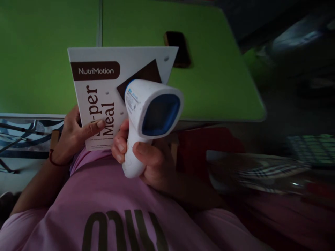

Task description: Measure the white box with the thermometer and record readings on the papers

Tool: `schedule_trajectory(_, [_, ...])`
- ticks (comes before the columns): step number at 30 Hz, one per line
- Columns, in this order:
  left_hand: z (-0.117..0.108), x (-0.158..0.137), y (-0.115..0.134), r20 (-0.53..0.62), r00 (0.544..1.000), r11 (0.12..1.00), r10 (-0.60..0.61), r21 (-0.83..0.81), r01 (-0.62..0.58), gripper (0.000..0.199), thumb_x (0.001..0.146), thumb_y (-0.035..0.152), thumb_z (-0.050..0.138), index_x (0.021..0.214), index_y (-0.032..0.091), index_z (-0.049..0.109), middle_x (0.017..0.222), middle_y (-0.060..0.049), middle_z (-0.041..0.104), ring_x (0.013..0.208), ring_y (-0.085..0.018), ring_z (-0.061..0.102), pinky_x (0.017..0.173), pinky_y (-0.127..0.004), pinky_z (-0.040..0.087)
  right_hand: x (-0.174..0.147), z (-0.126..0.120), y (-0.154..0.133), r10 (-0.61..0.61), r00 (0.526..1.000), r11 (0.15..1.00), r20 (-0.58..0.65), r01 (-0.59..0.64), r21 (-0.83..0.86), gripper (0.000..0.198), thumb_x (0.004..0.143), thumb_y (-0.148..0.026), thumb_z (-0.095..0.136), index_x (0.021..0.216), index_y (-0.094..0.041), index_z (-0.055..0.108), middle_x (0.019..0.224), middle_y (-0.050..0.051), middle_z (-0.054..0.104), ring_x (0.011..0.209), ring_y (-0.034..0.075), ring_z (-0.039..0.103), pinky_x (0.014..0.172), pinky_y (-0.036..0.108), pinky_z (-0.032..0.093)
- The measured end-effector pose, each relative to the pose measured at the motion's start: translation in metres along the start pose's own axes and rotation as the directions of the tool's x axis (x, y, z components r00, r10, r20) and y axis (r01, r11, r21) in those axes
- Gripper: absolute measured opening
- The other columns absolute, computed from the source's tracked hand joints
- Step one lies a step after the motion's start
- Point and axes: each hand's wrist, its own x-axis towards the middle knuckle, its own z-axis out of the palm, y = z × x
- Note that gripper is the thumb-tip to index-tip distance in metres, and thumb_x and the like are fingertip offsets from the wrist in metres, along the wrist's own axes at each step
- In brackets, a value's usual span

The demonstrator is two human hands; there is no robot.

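Observation:
My left hand (81, 130) grips a white box (99, 90) by its lower left edge, thumb across the front. Brown "NutriMotion" lettering and the word "Meal" show on the box, and its face is turned up toward me. In my right hand (151, 157) is a white infrared thermometer (136, 122), its fingers wrapped round the handle. The thermometer's blue-framed screen (161, 114) faces me and looks dark. Its head stands in front of the box's lower right part and hides it; whether the two touch I cannot tell.
A green folding table (209, 83) lies ahead of me, with a seam at its left. A dark phone (180, 48) rests on it behind the box. To the right are a blurred clear bag with a checked item (272, 172) and a greenish grid-like object (314, 148).

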Motion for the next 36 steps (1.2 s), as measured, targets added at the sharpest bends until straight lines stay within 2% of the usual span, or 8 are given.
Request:
schedule_trajectory(7, [0.001, -0.0011, -0.0004, -0.024, 1.0, 1.0, -0.004, 0.016, 0.005, 0.038, 0.079, 0.042, 0.079, 0.109, 0.023, 0.065, 0.109, -0.005, 0.071, 0.102, -0.03, 0.068, 0.082, -0.039, 0.057, 0.0004, 0.0014, -0.0003, 0.029, 0.999, 0.999, -0.036, -0.031, -0.035, 0.032, 0.071, -0.05, 0.073, 0.084, -0.025, 0.057, 0.067, -0.003, 0.052, 0.056, 0.013, 0.047, 0.054, 0.031, 0.043])
schedule_trajectory(12, [-0.001, -0.0005, -0.0003, -0.009, 1.0, 1.0, -0.018, 0.02, 0.018, 0.04, 0.078, 0.043, 0.08, 0.11, 0.022, 0.065, 0.11, -0.006, 0.072, 0.104, -0.031, 0.068, 0.084, -0.04, 0.058, -0.0002, 0.0013, -0.0013, 0.006, 1.0, 1.0, -0.01, -0.007, -0.016, 0.03, 0.072, -0.049, 0.072, 0.081, -0.025, 0.057, 0.068, -0.003, 0.053, 0.057, 0.012, 0.047, 0.054, 0.03, 0.042])
schedule_trajectory(17, [-0.0029, 0.0001, -0.0017, -0.017, 1.0, 0.999, -0.024, 0.025, 0.025, 0.04, 0.076, 0.045, 0.082, 0.107, 0.023, 0.067, 0.106, -0.005, 0.072, 0.102, -0.031, 0.068, 0.082, -0.039, 0.058, -0.0008, 0.0004, -0.0033, 0.056, 0.998, 0.997, -0.041, -0.058, -0.057, 0.032, 0.071, -0.05, 0.073, 0.084, -0.025, 0.057, 0.067, -0.003, 0.052, 0.058, 0.013, 0.048, 0.055, 0.031, 0.042])
schedule_trajectory(23, [0.0001, 0.0002, -0.001, -0.023, 1.0, 1.0, -0.012, 0.026, 0.013, 0.041, 0.078, 0.044, 0.08, 0.109, 0.022, 0.065, 0.108, -0.006, 0.072, 0.101, -0.03, 0.068, 0.081, -0.037, 0.058, 0.0003, -0.0003, -0.0001, 0.009, 1.0, 1.0, -0.002, -0.009, 0.009, 0.029, 0.074, -0.048, 0.073, 0.082, -0.025, 0.058, 0.069, -0.003, 0.054, 0.057, 0.012, 0.047, 0.055, 0.03, 0.041])
schedule_trajectory(30, [0.0032, 0.0002, -0.0021, -0.041, 0.999, 1.0, 0.002, 0.015, -0.002, 0.038, 0.078, 0.042, 0.08, 0.107, 0.022, 0.067, 0.106, -0.005, 0.072, 0.098, -0.03, 0.069, 0.078, -0.038, 0.057, 0.0014, 0.0009, -0.0002, 0.03, 0.999, 0.999, -0.03, -0.031, -0.027, 0.036, 0.071, -0.053, 0.074, 0.085, -0.026, 0.056, 0.07, -0.003, 0.053, 0.057, 0.013, 0.047, 0.054, 0.031, 0.042])
schedule_trajectory(36, [0.0012, 0.0009, -0.0022, -0.043, 0.999, 1.0, -0.007, 0.016, 0.008, 0.041, 0.077, 0.04, 0.081, 0.111, 0.022, 0.066, 0.108, -0.004, 0.072, 0.102, -0.029, 0.068, 0.082, -0.037, 0.057, 0.001, 0.0001, 0.0005, 0.032, 0.999, 0.999, -0.017, -0.033, -0.036, 0.032, 0.073, -0.051, 0.071, 0.082, -0.025, 0.056, 0.069, -0.002, 0.053, 0.058, 0.013, 0.047, 0.055, 0.031, 0.042])
